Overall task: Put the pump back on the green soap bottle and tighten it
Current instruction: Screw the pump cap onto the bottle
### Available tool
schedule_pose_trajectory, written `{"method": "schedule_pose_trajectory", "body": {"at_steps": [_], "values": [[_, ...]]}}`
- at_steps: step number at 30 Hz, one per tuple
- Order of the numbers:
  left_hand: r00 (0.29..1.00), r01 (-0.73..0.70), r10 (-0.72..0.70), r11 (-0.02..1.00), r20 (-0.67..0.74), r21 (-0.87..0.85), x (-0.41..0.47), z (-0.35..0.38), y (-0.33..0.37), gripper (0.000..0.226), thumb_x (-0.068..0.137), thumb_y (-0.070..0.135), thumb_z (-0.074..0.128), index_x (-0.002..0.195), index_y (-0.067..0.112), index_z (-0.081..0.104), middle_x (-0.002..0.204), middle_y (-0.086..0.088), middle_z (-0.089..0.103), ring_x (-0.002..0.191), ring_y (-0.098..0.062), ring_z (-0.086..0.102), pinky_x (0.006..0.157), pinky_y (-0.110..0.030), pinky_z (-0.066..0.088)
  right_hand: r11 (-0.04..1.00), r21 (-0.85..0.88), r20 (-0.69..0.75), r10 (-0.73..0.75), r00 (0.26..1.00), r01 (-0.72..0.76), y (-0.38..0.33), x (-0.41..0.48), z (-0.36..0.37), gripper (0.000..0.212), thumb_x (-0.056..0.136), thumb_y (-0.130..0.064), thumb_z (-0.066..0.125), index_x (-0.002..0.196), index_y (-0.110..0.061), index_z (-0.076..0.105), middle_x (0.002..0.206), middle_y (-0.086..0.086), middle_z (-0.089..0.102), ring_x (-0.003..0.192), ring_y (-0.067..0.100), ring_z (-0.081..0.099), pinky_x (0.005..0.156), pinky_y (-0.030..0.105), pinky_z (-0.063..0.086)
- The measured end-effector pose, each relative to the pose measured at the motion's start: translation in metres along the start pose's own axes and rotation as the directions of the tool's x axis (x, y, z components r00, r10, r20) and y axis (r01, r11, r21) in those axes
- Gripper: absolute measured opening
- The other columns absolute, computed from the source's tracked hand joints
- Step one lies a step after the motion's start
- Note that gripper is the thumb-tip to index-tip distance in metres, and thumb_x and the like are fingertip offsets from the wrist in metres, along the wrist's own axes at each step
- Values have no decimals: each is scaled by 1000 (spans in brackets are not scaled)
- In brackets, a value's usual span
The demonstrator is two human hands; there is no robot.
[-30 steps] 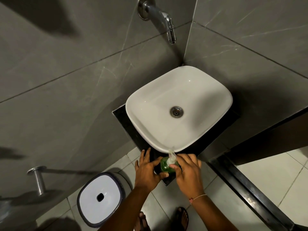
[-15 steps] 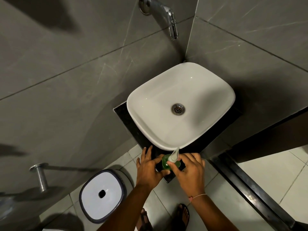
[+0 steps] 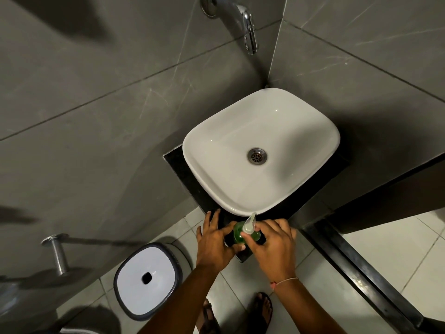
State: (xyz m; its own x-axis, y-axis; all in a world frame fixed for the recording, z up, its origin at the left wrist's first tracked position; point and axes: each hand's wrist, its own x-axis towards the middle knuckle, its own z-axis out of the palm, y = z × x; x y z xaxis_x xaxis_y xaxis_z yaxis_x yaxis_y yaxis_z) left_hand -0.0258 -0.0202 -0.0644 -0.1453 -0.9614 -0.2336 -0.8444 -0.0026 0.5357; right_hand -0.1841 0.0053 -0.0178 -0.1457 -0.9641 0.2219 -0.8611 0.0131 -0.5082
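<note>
The green soap bottle (image 3: 238, 233) stands on the front corner of the black counter (image 3: 183, 169), just below the basin's rim. A whitish translucent pump (image 3: 249, 224) sits on top of it, its nozzle pointing up toward the basin. My left hand (image 3: 215, 239) wraps the bottle's left side, thumb and forefinger around the body. My right hand (image 3: 272, 247) comes in from the right, its fingertips pinching the pump's collar. The bottle's lower part is hidden by my fingers.
A white basin (image 3: 261, 150) with a metal drain fills the counter. A chrome tap (image 3: 242, 18) juts from the grey wall above. On the floor at the left stands a white-lidded bin (image 3: 147, 277). A metal wall peg (image 3: 56, 249) sticks out further left.
The pump nozzle has turned from pointing upper left to more upright and toward the basin. Both hands keep their hold on the bottle and pump. My head has shifted slightly.
</note>
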Motion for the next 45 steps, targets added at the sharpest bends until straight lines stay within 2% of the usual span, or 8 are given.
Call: {"method": "schedule_pose_trajectory", "body": {"at_steps": [11,15,21,27,33,38,41,45], "values": [[1000,-1,1,1000,5,-9,-1,0,0,67,72,53,74,133,46,46,161,0,12,148,-21,-5,116,-61,12,961,88,70,257,964,-262,-20,1,6,53,56,-66,76,75,-26,47,69,-17,47,80,17,49,74,37,40],[1000,-7,7,1000,5,-20,0,-1,0,68,71,55,73,133,46,45,161,-1,12,147,-22,-4,115,-60,13,943,263,105,182,978,-204,-5,-5,4,44,64,-61,73,94,-31,65,76,-13,54,81,16,50,71,38,47],[1000,5,-5,1000,6,-12,1,2,-2,70,70,55,74,133,43,46,161,0,12,147,-20,-4,116,-58,12,883,376,105,259,960,-279,-2,2,12,44,55,-45,87,70,-19,55,67,-6,55,74,20,50,64,44,49],[1000,-3,3,1000,18,-4,1,2,-2,69,72,57,72,134,44,45,161,0,12,147,-20,-4,117,-58,11,919,365,66,137,988,-152,1,-2,5,42,65,-53,78,102,-33,70,76,-14,56,79,16,51,69,42,49],[1000,0,0,1000,16,-27,0,0,0,66,72,55,73,132,44,48,161,2,12,148,-21,-4,117,-59,10,890,358,75,275,958,-284,-13,1,11,41,55,-50,78,74,-24,53,67,-8,52,75,20,49,70,47,47],[1000,-9,9,1000,26,-5,-1,-2,1,67,73,56,72,134,43,46,161,0,11,148,-21,-4,117,-58,11,948,294,122,88,989,-121,0,-4,5,39,69,-51,67,108,-41,66,83,-20,53,87,11,47,77,37,39],[1000,-4,4,1000,24,-6,-1,-2,2,66,73,54,72,133,42,48,161,1,11,148,-21,-4,117,-58,10,940,289,84,162,983,-180,-2,-1,7,28,63,-43,82,83,-32,65,73,-14,53,80,15,48,75,41,42],[1000,-5,5,1000,17,-7,-1,-2,1,67,72,54,73,133,43,48,161,2,11,148,-21,-5,117,-59,9,922,270,95,260,961,-276,-14,4,14,50,53,-53,85,74,-30,46,68,-16,48,77,15,48,74,35,36]]}}
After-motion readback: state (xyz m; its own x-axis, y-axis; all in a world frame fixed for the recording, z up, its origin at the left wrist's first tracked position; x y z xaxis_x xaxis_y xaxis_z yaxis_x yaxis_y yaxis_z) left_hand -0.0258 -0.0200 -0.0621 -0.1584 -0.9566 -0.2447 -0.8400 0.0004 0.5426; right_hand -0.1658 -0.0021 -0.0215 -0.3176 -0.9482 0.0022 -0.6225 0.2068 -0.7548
